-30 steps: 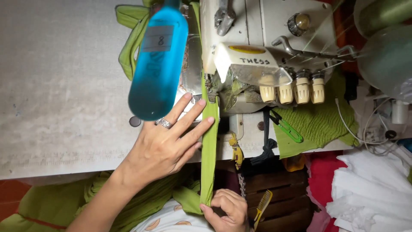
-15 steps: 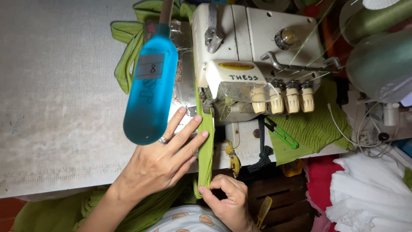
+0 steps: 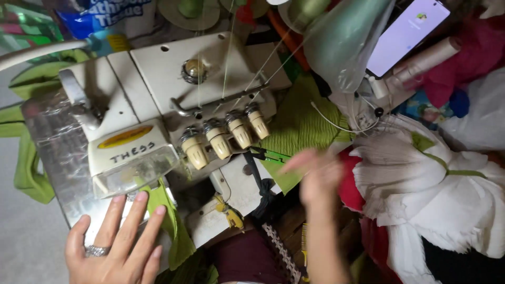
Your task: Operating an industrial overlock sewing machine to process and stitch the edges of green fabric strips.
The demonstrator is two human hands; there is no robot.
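we see the left hand (image 3: 113, 247) flat, grip wide, on green fabric strip (image 3: 168, 221); blurred right hand (image 3: 315, 176) at three o'clock, grip untellable.

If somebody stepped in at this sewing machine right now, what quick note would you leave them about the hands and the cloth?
Left hand: flat, fingers spread, pressing the green fabric strip onto the machine bed in front of the cream overlock machine.
Right hand: off the cloth, blurred, empty as far as can be seen, near the green-handled snips.
Done: strip is laid at the presser foot.
Left: cannot tell how much seam remains.
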